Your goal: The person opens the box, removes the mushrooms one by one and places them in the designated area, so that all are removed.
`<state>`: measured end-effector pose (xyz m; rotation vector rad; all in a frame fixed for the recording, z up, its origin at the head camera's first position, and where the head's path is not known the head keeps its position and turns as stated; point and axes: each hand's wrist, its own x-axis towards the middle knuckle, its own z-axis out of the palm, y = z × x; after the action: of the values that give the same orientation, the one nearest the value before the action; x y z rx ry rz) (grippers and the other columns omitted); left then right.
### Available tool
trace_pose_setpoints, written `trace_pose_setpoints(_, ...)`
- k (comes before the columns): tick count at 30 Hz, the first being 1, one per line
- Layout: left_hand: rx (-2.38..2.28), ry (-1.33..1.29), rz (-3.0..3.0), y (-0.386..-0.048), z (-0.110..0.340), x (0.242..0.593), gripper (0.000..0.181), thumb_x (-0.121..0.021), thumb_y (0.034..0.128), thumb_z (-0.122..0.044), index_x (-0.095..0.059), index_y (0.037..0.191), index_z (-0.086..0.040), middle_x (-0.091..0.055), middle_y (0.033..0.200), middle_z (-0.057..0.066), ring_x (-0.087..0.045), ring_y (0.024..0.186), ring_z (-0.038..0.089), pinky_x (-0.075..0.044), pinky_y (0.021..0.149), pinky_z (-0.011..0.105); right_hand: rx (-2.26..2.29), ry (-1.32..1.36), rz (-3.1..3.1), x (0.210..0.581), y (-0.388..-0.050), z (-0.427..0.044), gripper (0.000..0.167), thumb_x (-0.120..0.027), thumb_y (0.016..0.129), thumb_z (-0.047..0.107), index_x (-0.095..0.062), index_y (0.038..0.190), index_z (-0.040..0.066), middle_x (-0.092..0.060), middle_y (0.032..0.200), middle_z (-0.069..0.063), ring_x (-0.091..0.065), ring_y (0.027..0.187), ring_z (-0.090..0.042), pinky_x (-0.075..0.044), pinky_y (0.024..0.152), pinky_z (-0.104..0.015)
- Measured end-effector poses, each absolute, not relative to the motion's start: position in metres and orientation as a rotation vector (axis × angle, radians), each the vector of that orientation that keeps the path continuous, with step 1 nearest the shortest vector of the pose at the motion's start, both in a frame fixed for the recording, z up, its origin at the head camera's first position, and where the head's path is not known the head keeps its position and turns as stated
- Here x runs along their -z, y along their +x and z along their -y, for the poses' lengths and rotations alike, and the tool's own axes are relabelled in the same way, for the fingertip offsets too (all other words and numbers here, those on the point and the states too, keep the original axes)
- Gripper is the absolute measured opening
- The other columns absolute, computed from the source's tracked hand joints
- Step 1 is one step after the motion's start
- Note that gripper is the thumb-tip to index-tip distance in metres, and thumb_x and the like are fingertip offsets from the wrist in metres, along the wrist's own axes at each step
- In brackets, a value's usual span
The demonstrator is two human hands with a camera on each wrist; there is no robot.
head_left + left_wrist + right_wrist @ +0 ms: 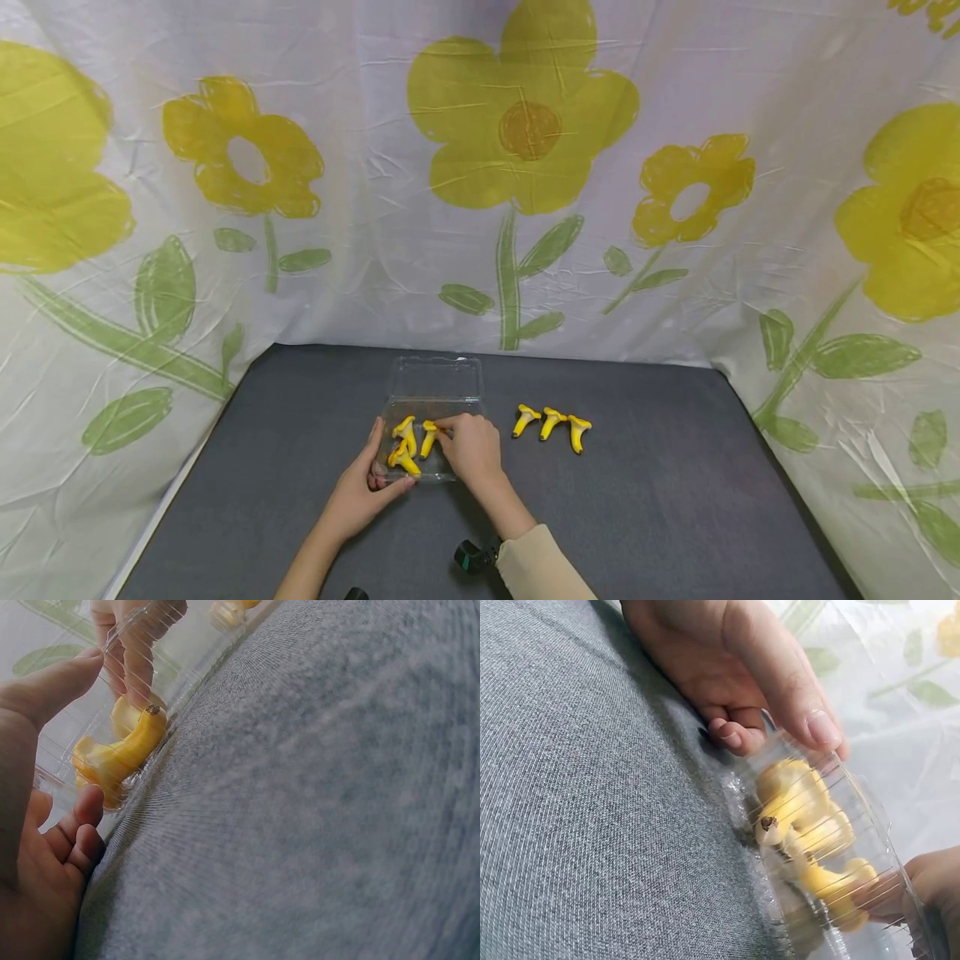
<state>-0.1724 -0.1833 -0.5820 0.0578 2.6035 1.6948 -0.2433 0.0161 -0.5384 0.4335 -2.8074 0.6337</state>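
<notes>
A clear plastic clamshell box [441, 472] lies with its lid [437, 380] folded back. My left hand [358, 493] grips the box's left side, its thumb on the near rim and its other fingers curled against the wall. Inside, at the left, lie two yellow chanterelle mushrooms [402, 458], one against the other. My right hand [476, 450] reaches over the box and pinches a third yellow mushroom [428, 438] beside them. In the right wrist view, the right fingertips [885, 894] touch this mushroom [840, 894] behind the clear wall.
Three more yellow mushrooms [551, 423] lie in a row on the dark grey table [660, 492], right of the box. A flower-printed white curtain [360, 275] hangs behind and at the sides. A black device [471, 557] is by the right wrist.
</notes>
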Motion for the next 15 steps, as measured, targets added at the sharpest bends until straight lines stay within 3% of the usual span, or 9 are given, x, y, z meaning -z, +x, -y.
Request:
trace_pose_setpoints(7, -1.696, 0.064, -2.611, -0.173, 0.1834, 0.5828, 0.116, -0.089, 0.0885, -0.033, -0.01, 0.173, -0.022, -0.05, 0.085, 0.002, -0.044, 0.067, 0.011, -0.042, 0.066, 0.026, -0.667, 0.468, 2.781, 0.5376, -0.2431, -0.0178, 0.014, -0.085, 0.093, 0.027, -0.088, 0.107, 0.025, -0.081, 0.086, 0.003, -0.039, 0.044, -0.005, -0.031, 0.043, -0.024)
trace_pose_setpoints(15, -1.667, 0.051, -2.632, -0.1728, 0.1834, 0.5826, 0.116, -0.089, 0.0884, -0.033, -0.01, 0.173, -0.022, -0.051, 0.085, 0.002, -0.046, 0.068, 0.012, -0.043, 0.067, 0.026, -0.842, 0.503, 2.705, 0.5379, -0.2437, -0.0213, 0.016, -0.086, 0.092, 0.025, -0.088, 0.108, 0.02, -0.082, 0.091, 0.0, -0.041, 0.045, -0.003, -0.031, 0.043, -0.022)
